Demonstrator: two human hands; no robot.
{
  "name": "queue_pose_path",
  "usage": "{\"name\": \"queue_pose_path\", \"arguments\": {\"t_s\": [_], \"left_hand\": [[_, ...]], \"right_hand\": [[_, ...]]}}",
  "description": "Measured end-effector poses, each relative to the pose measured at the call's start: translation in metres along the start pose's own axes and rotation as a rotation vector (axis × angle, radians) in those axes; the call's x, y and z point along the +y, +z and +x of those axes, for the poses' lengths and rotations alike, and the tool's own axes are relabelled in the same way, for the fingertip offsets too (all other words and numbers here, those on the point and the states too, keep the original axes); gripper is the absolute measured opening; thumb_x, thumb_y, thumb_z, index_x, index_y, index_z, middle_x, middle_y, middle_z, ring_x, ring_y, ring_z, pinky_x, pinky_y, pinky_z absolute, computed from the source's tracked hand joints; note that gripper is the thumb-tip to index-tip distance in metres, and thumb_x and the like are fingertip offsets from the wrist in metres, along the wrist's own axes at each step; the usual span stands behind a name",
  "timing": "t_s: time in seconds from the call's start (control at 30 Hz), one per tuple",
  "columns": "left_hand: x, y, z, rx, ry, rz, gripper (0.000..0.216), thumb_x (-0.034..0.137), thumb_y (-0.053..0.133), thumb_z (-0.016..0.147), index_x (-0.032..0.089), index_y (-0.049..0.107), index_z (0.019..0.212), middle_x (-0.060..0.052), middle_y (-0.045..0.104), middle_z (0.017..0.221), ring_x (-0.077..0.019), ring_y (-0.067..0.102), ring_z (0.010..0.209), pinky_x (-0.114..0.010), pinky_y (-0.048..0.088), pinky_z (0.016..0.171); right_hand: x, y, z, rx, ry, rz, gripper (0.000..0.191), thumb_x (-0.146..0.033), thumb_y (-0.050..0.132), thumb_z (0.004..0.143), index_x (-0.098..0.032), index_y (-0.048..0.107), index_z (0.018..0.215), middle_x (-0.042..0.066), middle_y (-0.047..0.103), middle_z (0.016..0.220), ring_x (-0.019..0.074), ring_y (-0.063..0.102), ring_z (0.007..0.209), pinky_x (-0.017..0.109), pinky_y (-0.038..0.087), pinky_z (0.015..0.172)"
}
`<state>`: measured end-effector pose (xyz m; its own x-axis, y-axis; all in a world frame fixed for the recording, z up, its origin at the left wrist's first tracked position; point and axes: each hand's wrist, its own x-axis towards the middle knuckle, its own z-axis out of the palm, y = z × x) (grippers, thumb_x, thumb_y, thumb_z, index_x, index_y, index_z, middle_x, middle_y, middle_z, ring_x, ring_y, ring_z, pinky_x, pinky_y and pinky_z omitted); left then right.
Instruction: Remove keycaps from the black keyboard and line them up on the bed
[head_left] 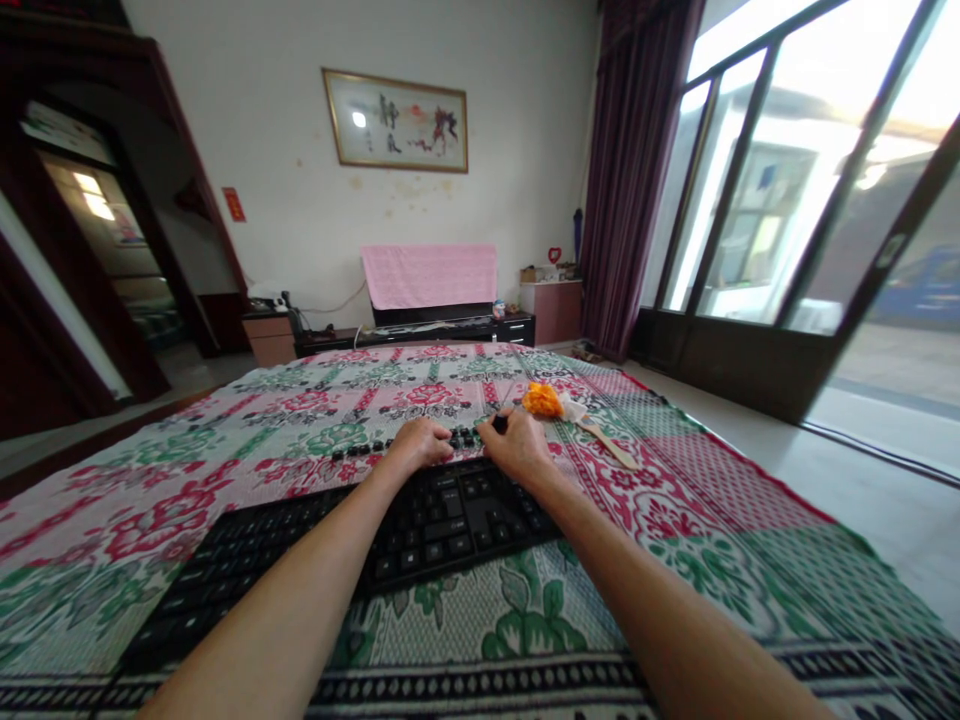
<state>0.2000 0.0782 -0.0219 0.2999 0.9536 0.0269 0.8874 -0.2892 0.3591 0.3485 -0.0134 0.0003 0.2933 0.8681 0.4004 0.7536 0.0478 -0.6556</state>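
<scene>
A black keyboard (pixel 450 520) lies on the patterned cloth, partly covered by my forearms. Behind its far edge runs a row of loose black keycaps (pixel 360 452). My left hand (pixel 424 441) rests at this row with its fingers curled together; whatever they may hold is hidden. Just to the right, over the keyboard's far edge, my right hand (pixel 521 443) pinches a small black piece (pixel 500 424) between thumb and fingers. Its exact kind is too small to make out. A few more keycaps sit between the two hands.
Right of my right hand lie a bunched orange cloth (pixel 543 399) and a brush with a flat wooden handle (pixel 611 446). The flowered cloth (pixel 187 510) covers the whole surface. Beyond it stand a low cabinet (pixel 551 310) and a pink-draped screen (pixel 430 277).
</scene>
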Motion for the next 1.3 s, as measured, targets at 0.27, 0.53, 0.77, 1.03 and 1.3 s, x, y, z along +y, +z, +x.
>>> {"name": "queue_pose_path", "arguments": {"t_s": [0.27, 0.53, 0.77, 1.03, 1.3], "left_hand": [[-0.013, -0.02, -0.023, -0.048, 0.045, -0.065, 0.032, 0.038, 0.055, 0.065, 0.021, 0.07, 0.089, 0.001, 0.067, 0.066, -0.0121, 0.057, 0.06, -0.019, 0.039, 0.054], [-0.033, -0.05, -0.063, -0.326, 0.23, -0.138, 0.03, 0.036, 0.053, 0.066, 0.022, 0.07, 0.086, 0.003, 0.068, 0.075, -0.013, 0.056, 0.068, -0.019, 0.038, 0.058], [-0.03, -0.049, -0.067, -0.265, 0.19, -0.119, 0.031, 0.026, 0.05, 0.067, 0.02, 0.07, 0.089, 0.002, 0.069, 0.075, -0.0136, 0.057, 0.069, -0.019, 0.038, 0.058], [-0.023, -0.045, -0.068, -0.217, 0.127, -0.05, 0.029, 0.022, 0.05, 0.064, 0.019, 0.072, 0.081, 0.002, 0.068, 0.068, -0.0126, 0.056, 0.063, -0.018, 0.038, 0.056], [-0.022, -0.043, -0.068, -0.239, 0.125, -0.074, 0.029, 0.021, 0.048, 0.062, 0.02, 0.072, 0.077, 0.003, 0.065, 0.061, -0.0114, 0.053, 0.057, -0.018, 0.036, 0.052]], "right_hand": [[-0.008, 0.001, -0.006, -0.109, -0.08, 0.132, 0.019, -0.029, 0.049, 0.071, -0.016, 0.061, 0.067, 0.003, 0.065, 0.062, 0.0127, 0.059, 0.06, 0.019, 0.04, 0.057], [-0.021, -0.001, -0.014, -0.16, -0.103, 0.18, 0.019, -0.03, 0.05, 0.07, -0.015, 0.061, 0.067, 0.002, 0.063, 0.055, 0.0119, 0.058, 0.056, 0.019, 0.04, 0.054], [-0.014, 0.008, -0.015, -0.266, -0.175, 0.236, 0.018, -0.028, 0.049, 0.071, -0.015, 0.062, 0.071, 0.001, 0.063, 0.056, 0.0117, 0.059, 0.056, 0.019, 0.041, 0.053], [-0.013, 0.002, -0.013, -0.367, -0.156, 0.294, 0.013, -0.025, 0.054, 0.067, -0.015, 0.059, 0.073, 0.002, 0.064, 0.058, 0.0111, 0.058, 0.054, 0.018, 0.04, 0.049], [-0.011, 0.005, -0.013, -0.49, -0.142, 0.339, 0.011, -0.018, 0.051, 0.063, -0.015, 0.058, 0.072, 0.001, 0.063, 0.058, 0.0099, 0.057, 0.053, 0.017, 0.04, 0.047]]}}
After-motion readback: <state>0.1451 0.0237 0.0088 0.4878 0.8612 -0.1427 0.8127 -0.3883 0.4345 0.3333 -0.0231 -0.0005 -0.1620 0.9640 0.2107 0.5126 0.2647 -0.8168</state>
